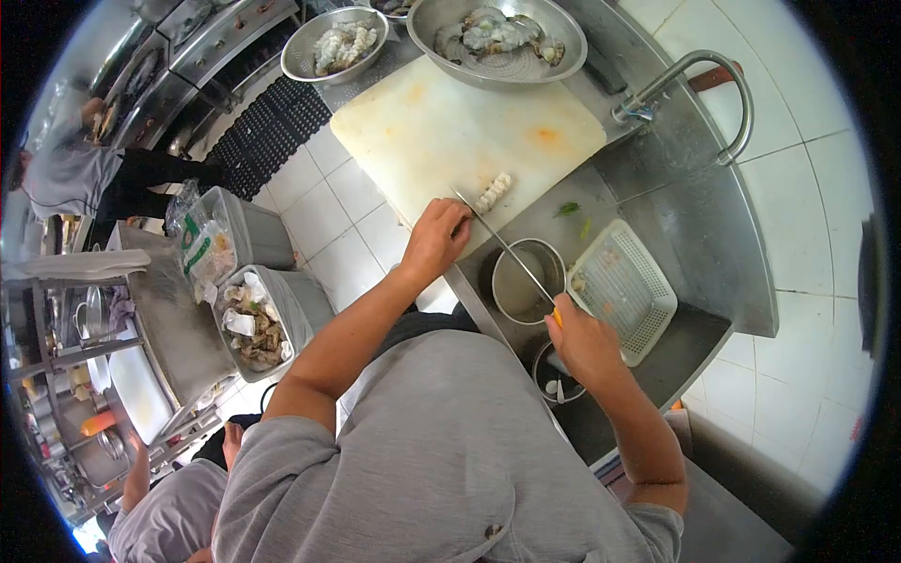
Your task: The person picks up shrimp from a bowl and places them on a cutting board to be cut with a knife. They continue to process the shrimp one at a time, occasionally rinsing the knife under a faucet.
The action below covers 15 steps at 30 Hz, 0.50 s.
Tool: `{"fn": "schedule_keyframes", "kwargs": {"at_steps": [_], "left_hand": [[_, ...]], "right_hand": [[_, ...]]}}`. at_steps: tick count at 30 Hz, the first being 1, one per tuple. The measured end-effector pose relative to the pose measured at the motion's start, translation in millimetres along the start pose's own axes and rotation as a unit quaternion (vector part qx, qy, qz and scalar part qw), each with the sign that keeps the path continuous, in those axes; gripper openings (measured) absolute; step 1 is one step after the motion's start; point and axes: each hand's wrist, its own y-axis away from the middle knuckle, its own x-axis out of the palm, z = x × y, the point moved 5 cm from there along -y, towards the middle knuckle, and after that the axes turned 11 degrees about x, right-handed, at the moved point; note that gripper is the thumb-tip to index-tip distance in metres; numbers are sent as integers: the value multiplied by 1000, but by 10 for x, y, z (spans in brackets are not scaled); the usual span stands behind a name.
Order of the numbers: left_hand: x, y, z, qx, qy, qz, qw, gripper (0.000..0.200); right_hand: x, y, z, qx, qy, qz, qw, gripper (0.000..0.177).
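Observation:
My right hand [584, 345] grips a knife [511, 251] by its yellow handle, and the thin blade slants up and left to the edge of the white cutting board [450, 122]. Beside the blade tip, my left hand [436, 239] is closed with curled fingers at the board's near edge; whatever it may hold is hidden. A peeled, whitish shrimp [494, 191] lies on the board just past the blade, apart from my left hand. At the far end stand two metal colanders: the smaller one [293, 58] contains peeled shrimp, the larger one [574, 70] greyish shrimp.
Right of the board is a steel sink with a curved faucet [746, 113], a white plastic basket [624, 281] and a metal pot [561, 267]. Waste bins [319, 305] stand on the left. Two other people are nearby, one upper left [70, 178], one lower left [174, 516].

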Motion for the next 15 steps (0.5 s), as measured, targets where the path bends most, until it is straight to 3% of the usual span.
{"fn": "schedule_keyframes", "kwargs": {"at_steps": [5, 8, 11, 14, 15], "left_hand": [[-2, 14, 21, -35, 15, 40, 998, 20], [-98, -85, -27, -90, 43, 76, 992, 22], [-19, -273, -67, -63, -34, 110, 991, 30], [264, -487, -126, -75, -106, 181, 975, 33], [331, -481, -50, -91, -95, 156, 979, 34]], "right_hand": [[-8, 73, -150, 15, -92, -10, 996, 27], [-69, 217, -376, 27, -168, -70, 983, 27], [-96, 343, -503, 44, -237, -106, 965, 28], [217, 312, -714, 76, -288, -82, 951, 30], [346, 317, -751, 99, -299, -60, 947, 30]]}}
